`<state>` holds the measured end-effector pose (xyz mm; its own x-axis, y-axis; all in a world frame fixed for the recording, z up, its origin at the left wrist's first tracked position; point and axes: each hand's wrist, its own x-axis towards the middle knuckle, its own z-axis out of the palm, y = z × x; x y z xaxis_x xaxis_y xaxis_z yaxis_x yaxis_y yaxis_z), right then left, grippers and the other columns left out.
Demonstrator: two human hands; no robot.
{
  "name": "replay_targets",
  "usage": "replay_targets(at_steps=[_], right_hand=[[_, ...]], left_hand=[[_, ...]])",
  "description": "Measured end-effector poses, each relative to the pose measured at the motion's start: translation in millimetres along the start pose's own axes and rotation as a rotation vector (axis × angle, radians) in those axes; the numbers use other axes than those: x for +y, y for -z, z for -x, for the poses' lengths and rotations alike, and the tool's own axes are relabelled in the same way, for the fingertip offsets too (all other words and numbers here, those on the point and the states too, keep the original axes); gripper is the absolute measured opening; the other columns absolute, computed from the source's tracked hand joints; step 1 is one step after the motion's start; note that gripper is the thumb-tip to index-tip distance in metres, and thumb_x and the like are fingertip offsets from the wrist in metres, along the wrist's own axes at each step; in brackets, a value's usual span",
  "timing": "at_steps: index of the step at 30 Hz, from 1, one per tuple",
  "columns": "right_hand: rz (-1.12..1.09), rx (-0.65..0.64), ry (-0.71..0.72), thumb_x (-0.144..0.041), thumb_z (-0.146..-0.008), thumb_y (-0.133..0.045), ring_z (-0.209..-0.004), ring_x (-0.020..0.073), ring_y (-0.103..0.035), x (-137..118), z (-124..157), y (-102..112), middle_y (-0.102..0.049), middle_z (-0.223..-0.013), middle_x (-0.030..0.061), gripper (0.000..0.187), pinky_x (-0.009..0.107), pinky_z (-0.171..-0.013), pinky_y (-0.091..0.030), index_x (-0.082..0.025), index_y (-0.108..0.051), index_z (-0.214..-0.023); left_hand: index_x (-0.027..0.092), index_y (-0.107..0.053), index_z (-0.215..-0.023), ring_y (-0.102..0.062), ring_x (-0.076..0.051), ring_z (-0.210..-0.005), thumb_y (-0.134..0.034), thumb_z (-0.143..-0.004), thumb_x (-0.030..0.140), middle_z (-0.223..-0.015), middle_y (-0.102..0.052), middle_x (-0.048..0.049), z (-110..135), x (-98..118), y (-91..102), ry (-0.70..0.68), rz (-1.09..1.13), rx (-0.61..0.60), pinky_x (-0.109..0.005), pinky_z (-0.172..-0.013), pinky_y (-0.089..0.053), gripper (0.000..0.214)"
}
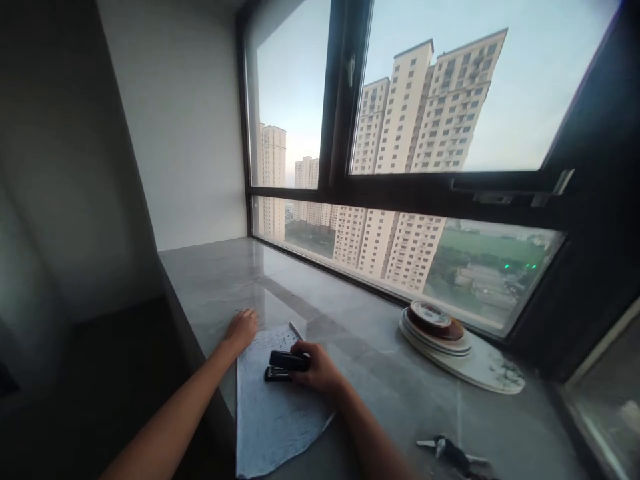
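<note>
A black stapler is gripped in my right hand, its top arm raised from its base. It is over the upper part of a printed or written paper sheet, which lies along the sill's near edge. My left hand is at the paper's upper left corner, fingers curled in and pressed to it; the fingertips are partly hidden. A thin pale strip shows at the paper's far right corner, beyond my right hand.
On the grey stone sill, small round dishes are stacked on an oval white board by the window. A dark object with metal prongs lies at the lower right. A wall closes the far left end.
</note>
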<state>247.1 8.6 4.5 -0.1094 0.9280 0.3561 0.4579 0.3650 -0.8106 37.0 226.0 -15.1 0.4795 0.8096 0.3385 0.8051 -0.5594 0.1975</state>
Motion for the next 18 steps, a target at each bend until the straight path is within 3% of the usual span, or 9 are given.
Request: replay_targets(at_steps=[5, 10, 13, 16, 18], right_hand=[[0.057, 0.062, -0.006, -0.018, -0.063, -0.073, -0.073, 0.0144, -0.049, 6.4, 2.1, -2.0, -0.055, -0.075, -0.0053, 0.026, 0.022, -0.065, -0.036, -0.018, -0.064, -0.088], [0.061, 0.070, 0.025, -0.025, -0.061, -0.078, -0.076, 0.0171, -0.052, 19.5, 4.3, 4.9, -0.058, -0.077, -0.0040, 0.027, 0.026, -0.069, -0.038, -0.018, -0.065, -0.085], [-0.031, 0.080, 0.017, -0.049, -0.069, -0.078, -0.080, 0.0212, -0.055, 31.1, 5.3, 12.1, -0.062, -0.081, -0.0002, 0.037, 0.029, -0.073, -0.042, -0.019, -0.068, -0.087], [-0.164, 0.153, -0.054, -0.077, -0.086, -0.047, -0.078, 0.0224, -0.058, 37.7, 1.5, 15.3, -0.062, -0.076, 0.0038, 0.064, 0.033, -0.074, -0.044, -0.017, -0.069, -0.079], [-0.150, 0.209, -0.120, -0.086, -0.084, -0.035, -0.071, 0.0215, -0.056, 38.6, -2.5, 14.7, -0.060, -0.069, 0.0038, 0.077, 0.033, -0.071, -0.044, -0.017, -0.067, -0.070]], left_hand=[[0.011, -0.061, -0.133, -0.049, -0.035, -0.136, -0.042, -0.091, 0.015, -0.140, -0.058, -0.0209, 13.8, 19.8, 13.3, 0.085, 0.102, 0.186, -0.054, -0.115, -0.034, 0.046], [0.015, -0.064, -0.123, -0.050, -0.030, -0.134, -0.037, -0.092, 0.016, -0.137, -0.060, -0.0177, 52.7, 77.7, 6.6, 0.042, 0.388, 0.439, -0.047, -0.114, -0.040, 0.041], [0.021, -0.068, -0.109, -0.064, -0.029, -0.114, -0.036, -0.092, 0.019, -0.115, -0.071, -0.0138, 80.3, 110.1, -10.6, 0.126, 0.644, 0.367, -0.047, -0.103, -0.049, 0.036], [0.022, -0.070, -0.097, -0.068, -0.029, -0.104, -0.040, -0.090, 0.022, -0.104, -0.074, -0.0129, 95.2, 126.2, -20.5, 0.152, 0.803, 0.253, -0.045, -0.096, -0.051, 0.031], [0.022, -0.070, -0.096, -0.069, -0.028, -0.100, -0.042, -0.088, 0.023, -0.100, -0.075, -0.0123, 97.4, 127.7, -21.5, 0.151, 0.858, 0.232, -0.043, -0.092, -0.052, 0.029]])
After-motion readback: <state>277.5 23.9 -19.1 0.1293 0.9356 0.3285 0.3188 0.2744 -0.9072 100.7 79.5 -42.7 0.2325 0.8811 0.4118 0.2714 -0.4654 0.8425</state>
